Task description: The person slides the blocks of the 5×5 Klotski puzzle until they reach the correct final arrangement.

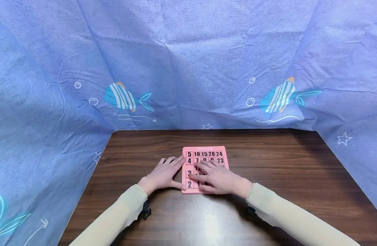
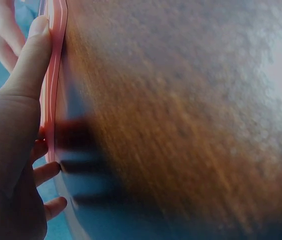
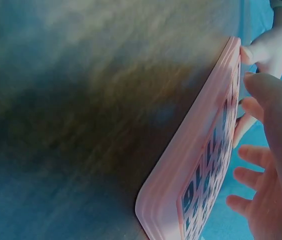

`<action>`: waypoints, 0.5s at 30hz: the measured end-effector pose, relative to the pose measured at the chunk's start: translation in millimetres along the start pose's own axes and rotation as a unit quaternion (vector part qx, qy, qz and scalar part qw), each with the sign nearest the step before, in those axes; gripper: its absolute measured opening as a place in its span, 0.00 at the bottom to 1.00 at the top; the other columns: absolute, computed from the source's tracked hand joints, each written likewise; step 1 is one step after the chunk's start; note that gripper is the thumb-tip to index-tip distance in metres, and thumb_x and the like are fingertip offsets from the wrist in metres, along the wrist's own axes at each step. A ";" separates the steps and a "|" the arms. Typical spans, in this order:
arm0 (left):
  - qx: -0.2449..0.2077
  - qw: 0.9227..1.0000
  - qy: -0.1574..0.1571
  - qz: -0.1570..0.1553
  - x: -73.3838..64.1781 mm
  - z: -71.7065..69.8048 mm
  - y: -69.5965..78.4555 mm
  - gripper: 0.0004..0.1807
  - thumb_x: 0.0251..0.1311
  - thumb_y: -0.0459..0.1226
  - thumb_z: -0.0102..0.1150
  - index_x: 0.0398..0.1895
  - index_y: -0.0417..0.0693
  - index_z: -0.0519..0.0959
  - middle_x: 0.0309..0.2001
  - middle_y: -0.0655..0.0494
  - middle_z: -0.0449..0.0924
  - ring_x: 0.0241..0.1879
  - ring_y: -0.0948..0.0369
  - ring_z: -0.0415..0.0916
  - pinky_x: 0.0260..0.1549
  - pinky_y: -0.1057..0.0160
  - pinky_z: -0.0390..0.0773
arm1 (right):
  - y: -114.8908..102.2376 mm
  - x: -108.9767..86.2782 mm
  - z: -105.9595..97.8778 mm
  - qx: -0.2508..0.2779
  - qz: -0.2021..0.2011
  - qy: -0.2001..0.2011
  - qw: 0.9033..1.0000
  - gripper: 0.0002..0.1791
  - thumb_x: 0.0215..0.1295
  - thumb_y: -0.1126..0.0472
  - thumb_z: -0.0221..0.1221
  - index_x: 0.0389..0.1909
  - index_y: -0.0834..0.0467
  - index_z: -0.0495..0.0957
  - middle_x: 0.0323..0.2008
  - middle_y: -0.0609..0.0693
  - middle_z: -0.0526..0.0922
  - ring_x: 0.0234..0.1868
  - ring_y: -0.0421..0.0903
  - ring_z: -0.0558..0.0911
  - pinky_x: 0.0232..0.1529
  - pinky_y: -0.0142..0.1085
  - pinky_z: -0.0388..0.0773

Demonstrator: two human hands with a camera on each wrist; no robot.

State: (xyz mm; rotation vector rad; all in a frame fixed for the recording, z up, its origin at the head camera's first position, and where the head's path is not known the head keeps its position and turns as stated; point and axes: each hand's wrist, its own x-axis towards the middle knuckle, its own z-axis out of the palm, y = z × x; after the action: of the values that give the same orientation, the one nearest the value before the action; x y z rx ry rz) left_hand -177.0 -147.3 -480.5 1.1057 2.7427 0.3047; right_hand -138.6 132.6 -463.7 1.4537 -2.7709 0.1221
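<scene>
A pink number sliding puzzle (image 1: 205, 149) lies flat on the table, its tiles printed with black numbers such as 5, 10, 15, 20 and 24. My left hand (image 1: 165, 173) rests along its left edge. The left thumb (image 2: 33, 62) touches the frame near the lower left corner, while the fingers reach the upper left side. Over the tiles spreads my right hand (image 1: 220, 177), fingers fairly straight and apart, covering several numbers in the middle and lower right. In the right wrist view the puzzle's side (image 3: 181, 165) shows beside the right fingers (image 3: 248, 177); exact fingertip contact is unclear.
The dark wooden table (image 1: 268, 160) extends on both sides of the puzzle, with a bright reflection near its front. A blue cloth (image 1: 203, 68) with fish and stars hangs behind and at the sides. Black wrist devices (image 1: 146, 209) sit under the pale sleeves.
</scene>
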 end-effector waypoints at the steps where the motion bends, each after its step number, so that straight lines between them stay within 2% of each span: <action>1: 0.003 1.000 -0.001 -0.001 -0.1 0.2 -0.4 0.63 0.51 0.72 0.67 0.82 0.45 0.59 0.82 0.49 0.57 0.75 0.47 0.59 0.66 0.42 0.62 | -1.1 -0.9 -0.1 -0.002 -0.003 0.003 1.000 0.28 0.77 0.41 0.53 0.74 0.41 0.73 0.76 0.60 0.67 0.75 0.62 0.67 0.70 0.62 0.64; 4: 0.005 1.000 0.002 -0.001 -0.5 0.6 -1.3 0.63 0.51 0.72 0.67 0.82 0.45 0.59 0.81 0.49 0.57 0.74 0.47 0.60 0.66 0.42 0.63 | -3.3 -1.6 -1.0 -0.003 0.001 0.006 1.000 0.27 0.77 0.41 0.54 0.74 0.42 0.75 0.76 0.61 0.67 0.75 0.63 0.67 0.70 0.63 0.64; 10: -0.001 1.000 -0.001 -0.001 -0.4 0.6 -0.8 0.62 0.51 0.71 0.67 0.83 0.46 0.59 0.81 0.48 0.57 0.75 0.46 0.59 0.66 0.41 0.62 | -1.0 3.0 0.2 -0.005 0.041 0.010 0.999 0.26 0.77 0.42 0.54 0.72 0.43 0.76 0.76 0.62 0.67 0.75 0.63 0.67 0.70 0.64 0.64; 15: 0.001 1.000 -0.007 -0.006 -0.1 0.3 0.6 0.63 0.51 0.72 0.66 0.83 0.46 0.57 0.82 0.50 0.56 0.76 0.47 0.58 0.67 0.41 0.61 | -0.6 5.5 -0.5 -0.003 0.041 0.012 0.999 0.27 0.77 0.42 0.54 0.72 0.44 0.76 0.76 0.63 0.67 0.74 0.63 0.67 0.69 0.64 0.64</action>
State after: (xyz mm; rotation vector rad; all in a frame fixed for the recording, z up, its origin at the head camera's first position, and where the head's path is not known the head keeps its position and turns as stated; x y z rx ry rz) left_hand -176.4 -146.9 -480.6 1.0866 2.7377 0.2919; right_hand -141.3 127.8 -463.0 1.3278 -2.8108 0.1310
